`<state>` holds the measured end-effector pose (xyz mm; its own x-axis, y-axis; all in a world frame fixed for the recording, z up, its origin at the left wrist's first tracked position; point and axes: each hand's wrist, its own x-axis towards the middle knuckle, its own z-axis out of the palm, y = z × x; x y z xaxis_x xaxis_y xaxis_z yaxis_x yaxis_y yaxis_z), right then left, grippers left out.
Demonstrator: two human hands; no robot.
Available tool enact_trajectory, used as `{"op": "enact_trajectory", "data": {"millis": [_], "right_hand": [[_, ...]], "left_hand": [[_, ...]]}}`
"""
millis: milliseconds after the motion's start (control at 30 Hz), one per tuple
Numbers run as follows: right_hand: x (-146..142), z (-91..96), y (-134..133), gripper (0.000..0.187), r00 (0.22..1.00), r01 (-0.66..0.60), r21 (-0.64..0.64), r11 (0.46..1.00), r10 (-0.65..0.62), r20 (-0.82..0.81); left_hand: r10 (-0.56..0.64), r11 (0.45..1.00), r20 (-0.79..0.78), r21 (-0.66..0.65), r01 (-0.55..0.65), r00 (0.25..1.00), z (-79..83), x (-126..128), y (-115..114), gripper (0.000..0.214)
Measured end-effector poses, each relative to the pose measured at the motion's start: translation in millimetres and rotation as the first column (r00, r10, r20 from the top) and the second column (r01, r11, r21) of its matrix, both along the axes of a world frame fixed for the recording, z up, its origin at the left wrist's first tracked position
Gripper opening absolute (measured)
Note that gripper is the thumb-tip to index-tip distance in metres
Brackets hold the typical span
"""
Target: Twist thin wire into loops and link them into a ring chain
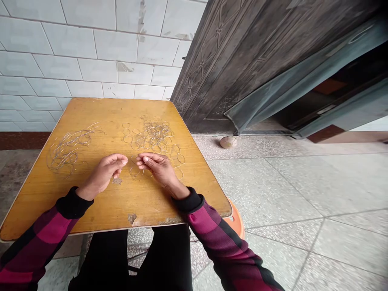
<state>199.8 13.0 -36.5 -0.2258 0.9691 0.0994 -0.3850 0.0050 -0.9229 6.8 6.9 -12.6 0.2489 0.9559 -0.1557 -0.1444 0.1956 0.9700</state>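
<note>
Both my hands rest on a worn yellow wooden table (100, 210). My left hand (104, 171) has its fingers curled in a pinch, fingertips pointing right. My right hand (156, 167) is also pinched, its fingertips pointing left toward the other hand. Between them they seem to hold a thin wire loop (135, 169). Behind my right hand lies a pile of small wire rings (153, 135). A tangle of loose thin wire (68, 149) lies at the table's left.
A white tiled wall stands behind the table. A dark carved door (242, 68) and a grey curtain (291, 89) are at the right. A small round stone (228, 142) lies on the terrazzo floor. An orange stool (236, 222) shows under the table's right corner.
</note>
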Motion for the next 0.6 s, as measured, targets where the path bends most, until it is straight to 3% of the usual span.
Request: {"op": "enact_trajectory", "data": {"millis": [133, 200, 400, 500, 600], "right_hand": [[0, -0.8, 1, 0.028, 0.998, 0.051, -0.033, 0.998, -0.052, -0.037], [1, -1.6, 1, 0.029, 0.997, 0.066, -0.049, 0.997, -0.068, -0.039], [0, 1.1, -4, 0.030, 0.998, 0.026, -0.060, 0.998, -0.022, 0.056], [-3, 2.4, -10, 0.029, 0.984, 0.034, 0.017, 0.999, -0.036, 0.175], [-7, 1.0, -17, 0.030, 0.951, 0.034, 0.182, 0.983, -0.088, 0.297]], "left_hand": [[-0.153, 0.975, 0.087, -0.146, 0.165, 0.984, -7.4, 6, -5, 0.023], [-0.157, 0.964, 0.167, -0.188, 0.188, 0.973, -10.8, 8, -7, 0.022], [0.028, 0.984, 0.226, -0.176, 0.013, 0.974, -12.4, 9, -5, 0.020], [0.091, 0.993, 0.106, -0.080, -0.083, 0.990, -11.1, 9, -5, 0.016], [0.116, 0.991, -0.087, 0.081, -0.109, 0.989, -13.0, 10, -5, 0.011]]}}
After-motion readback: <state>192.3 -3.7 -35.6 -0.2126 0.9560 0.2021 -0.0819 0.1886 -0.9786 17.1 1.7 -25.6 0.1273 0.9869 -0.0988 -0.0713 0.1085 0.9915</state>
